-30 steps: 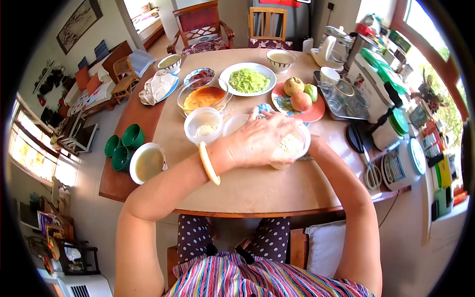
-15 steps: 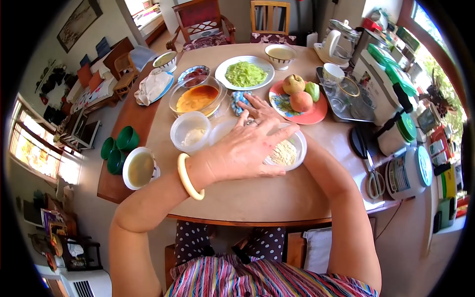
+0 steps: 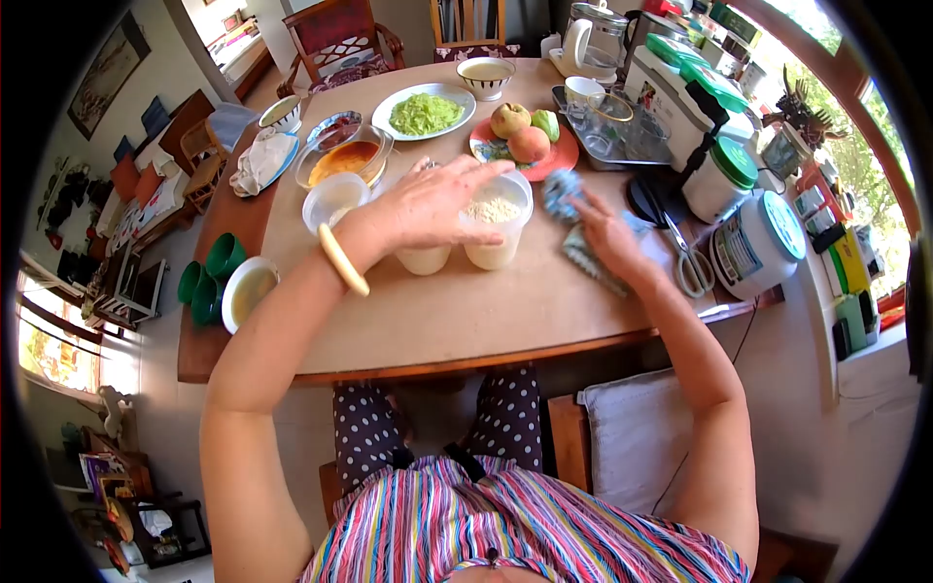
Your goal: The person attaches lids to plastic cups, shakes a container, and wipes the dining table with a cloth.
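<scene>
My left hand (image 3: 437,206), with a cream bangle at its wrist, reaches over several clear plastic tubs. Its thumb and fingers grip the rim of the right-hand tub (image 3: 505,248), which holds pale flakes. Another tub (image 3: 423,260) is partly hidden below that hand, and a third tub (image 3: 335,199) stands at its left. To the right, my right hand (image 3: 610,233) is closed on a blue checked cloth (image 3: 562,194), blurred by motion. A greyish strip of cloth (image 3: 591,260) lies under the hand; whether it is the same piece I cannot tell.
Beyond the tubs are a glass bowl (image 3: 377,155), a plate of shredded green vegetable (image 3: 387,124) and a fruit plate (image 3: 559,167). Scissors (image 3: 694,272) and a large white jar (image 3: 753,248) stand right. Green cups (image 3: 225,255) and a bowl of liquid (image 3: 255,291) stand left.
My right hand has come out from beyond my left hand and moved right, bringing the blue cloth from beside the fruit plate. The view has shifted; my left hand remains over the tubs.
</scene>
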Demonstrator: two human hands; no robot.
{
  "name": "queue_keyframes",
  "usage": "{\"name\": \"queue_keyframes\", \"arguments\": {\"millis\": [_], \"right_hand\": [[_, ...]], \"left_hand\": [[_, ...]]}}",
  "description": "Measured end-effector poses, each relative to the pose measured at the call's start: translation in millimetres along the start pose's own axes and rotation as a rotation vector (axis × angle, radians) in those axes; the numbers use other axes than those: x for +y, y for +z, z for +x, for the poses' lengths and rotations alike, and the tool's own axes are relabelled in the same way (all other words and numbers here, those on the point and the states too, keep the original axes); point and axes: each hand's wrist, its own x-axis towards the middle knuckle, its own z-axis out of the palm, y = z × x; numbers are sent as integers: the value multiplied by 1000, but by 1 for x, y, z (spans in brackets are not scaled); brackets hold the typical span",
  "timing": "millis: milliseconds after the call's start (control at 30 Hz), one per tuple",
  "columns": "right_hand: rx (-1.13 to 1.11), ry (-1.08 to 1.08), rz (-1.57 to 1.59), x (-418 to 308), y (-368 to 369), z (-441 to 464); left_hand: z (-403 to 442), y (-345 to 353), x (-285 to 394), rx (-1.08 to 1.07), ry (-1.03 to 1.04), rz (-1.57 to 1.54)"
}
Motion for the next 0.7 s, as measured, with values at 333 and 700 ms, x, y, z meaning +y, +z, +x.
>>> {"name": "queue_keyframes", "arguments": {"millis": [333,700], "right_hand": [[150,57,-491,67,9,-45],[324,-124,582,-322,82,-90]], "left_hand": [[-13,-5,5,372,168,2],[-241,146,89,252,-564,-1954]]}}
